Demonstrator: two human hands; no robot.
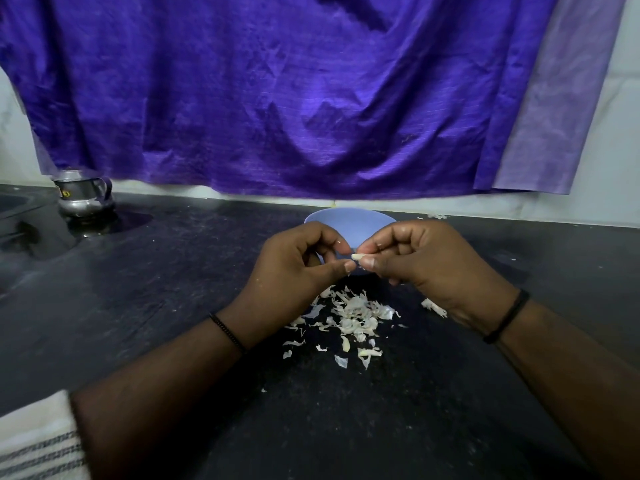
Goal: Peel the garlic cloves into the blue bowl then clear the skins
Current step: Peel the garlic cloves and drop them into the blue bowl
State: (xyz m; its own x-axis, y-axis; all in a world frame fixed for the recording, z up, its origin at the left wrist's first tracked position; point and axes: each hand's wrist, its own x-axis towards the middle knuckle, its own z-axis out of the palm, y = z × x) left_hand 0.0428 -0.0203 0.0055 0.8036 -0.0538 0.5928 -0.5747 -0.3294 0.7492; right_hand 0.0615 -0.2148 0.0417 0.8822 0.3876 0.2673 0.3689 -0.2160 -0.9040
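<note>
Both hands meet at the middle of the frame, just in front of the bowl (349, 223). The right hand (426, 268) pinches a clove (358, 257) between thumb and forefinger, its other fingers curled under. The left hand (298, 268) has its fingers curled too, and its thumb tip reaches in to the clove's exposed end; whether it grips skin there or only touches cannot be told.

Only the pale tip of the clove shows, sticking out to the left of the right fingertips. Its long axis seems to run roughly left to right across the frame, the free end toward the left hand, though most of it is hidden.

The clove is likely small, light and firm, and slick once bared, so a pinch across its thicker end suits it while a nail lifts the skin at the tip. The skin is papery, brittle and tears into flakes.

Below the hands, in the lower middle of the frame, a heap of skins (353, 315) lies on the dark counter (173, 289), with stray flakes nearer the viewer and one piece at right beside the right wrist. The bowl's contents are hidden.

At upper left stands a metal pot (83, 195); a purple cloth (277, 98) hangs behind; a striped towel (38, 441) lies at lower left.
</note>
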